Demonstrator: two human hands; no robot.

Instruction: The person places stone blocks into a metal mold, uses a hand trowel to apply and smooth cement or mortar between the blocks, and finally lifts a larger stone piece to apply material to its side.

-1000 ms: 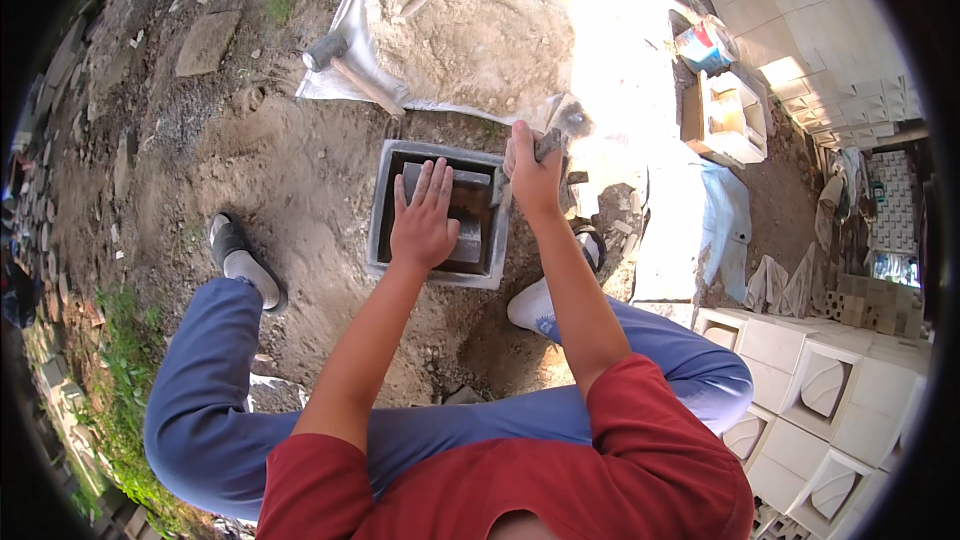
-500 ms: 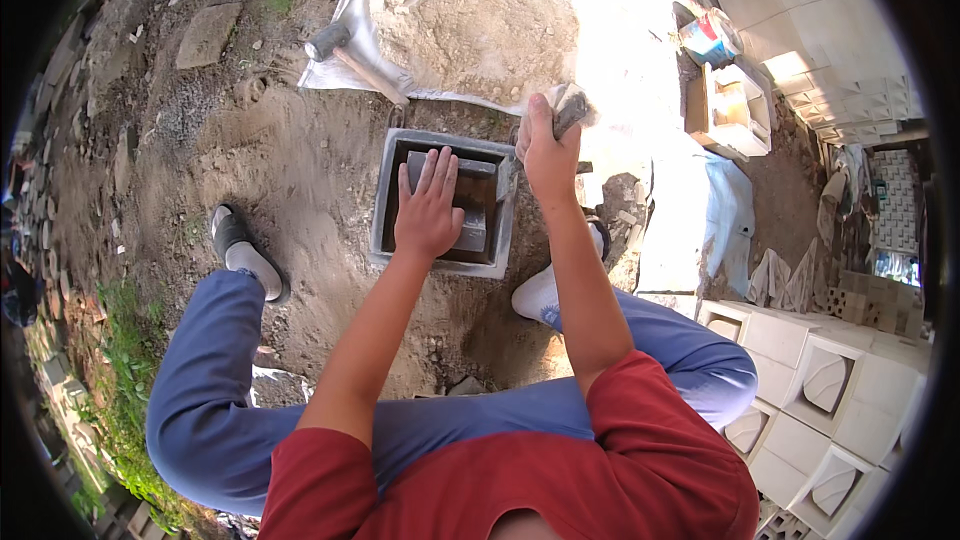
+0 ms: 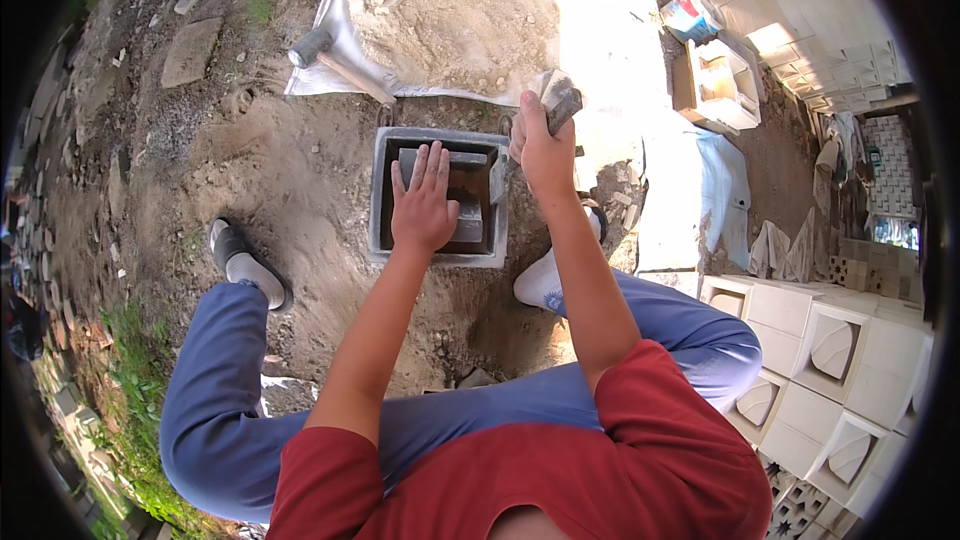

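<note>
We note the square, grey, hollow box [image 3: 379,205] on brown dirt [image 3: 300,240] directly under our nearer left hand [image 3: 425,210], flat-palmed, fingers outstretched, gripping nothing; our right hand [image 3: 546,155], fist wrapped round a dusty grey hand tool [image 3: 566,112] slanting up-right, hangs just beyond its right rim.

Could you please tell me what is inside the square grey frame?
A grey insert sits in the frame, the left hand spread over much of it. A brownish patch shows to the hand's right; whatever lies under the hand is covered.
</note>
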